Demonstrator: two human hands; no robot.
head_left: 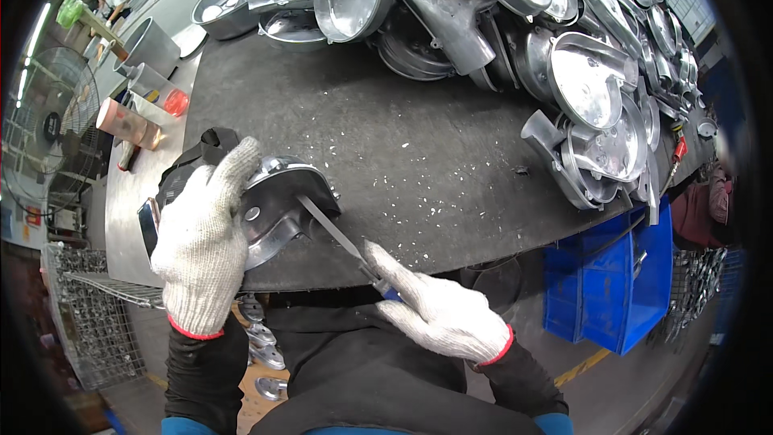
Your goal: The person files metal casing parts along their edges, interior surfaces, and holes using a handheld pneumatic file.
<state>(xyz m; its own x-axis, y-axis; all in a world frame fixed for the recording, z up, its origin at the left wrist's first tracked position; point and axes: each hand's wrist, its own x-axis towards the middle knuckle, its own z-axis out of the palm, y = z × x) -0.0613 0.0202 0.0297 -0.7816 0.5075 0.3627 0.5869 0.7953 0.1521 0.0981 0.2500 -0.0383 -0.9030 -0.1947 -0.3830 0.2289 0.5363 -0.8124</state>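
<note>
My left hand (203, 242), in a white knitted glove with a red cuff edge, grips a shiny cast metal housing (272, 240) near the table's front edge. The housing is tilted, and its dark hollow inside shows. In my right hand (443, 314), gloved the same way, is a flat metal file (332, 227). Part of a blue handle (392, 295) shows at my fingers. The file's tip reaches into the hollow of the housing; whether it touches the metal I cannot tell. Small pale chips lie scattered on the dark mat (362, 129).
A big heap of metal housings (592, 80) covers the table's back and right side. A pinkish bottle (129, 123) and a grey bin (150, 48) stand at left. Blue bins (608, 282) sit below the right edge. A fan (52, 125) is at far left.
</note>
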